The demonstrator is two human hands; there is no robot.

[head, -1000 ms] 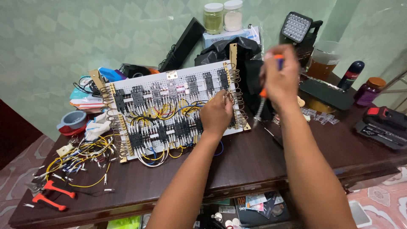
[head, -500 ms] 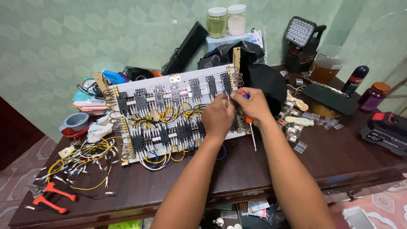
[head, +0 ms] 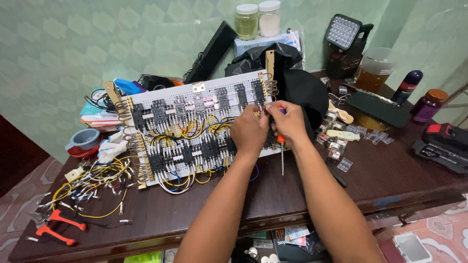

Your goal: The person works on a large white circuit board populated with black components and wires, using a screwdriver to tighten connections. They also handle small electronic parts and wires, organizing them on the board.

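A white perforated panel (head: 195, 92) leans on a dark wooden table (head: 390, 180). It carries rows of black relay sockets and yellow, white and blue wires. My left hand (head: 249, 131) presses on the panel's right part, fingers on the wiring. Right beside it, my right hand (head: 291, 122) grips an orange-handled screwdriver (head: 281, 146) whose thin shaft points down past the panel's lower edge. Both hands touch near the brass terminal strip (head: 263, 85).
Loose yellow wires (head: 92, 180) and red-handled pliers (head: 56, 226) lie at the left front. Clear relays (head: 341, 146), a black cap (head: 307, 92), a red-black tool case (head: 446, 146), a work lamp (head: 343, 34), jars and bottles crowd the right and back.
My right hand came down from above the panel's right end with the screwdriver and now sits against my left hand at the panel. The left hand stayed put.
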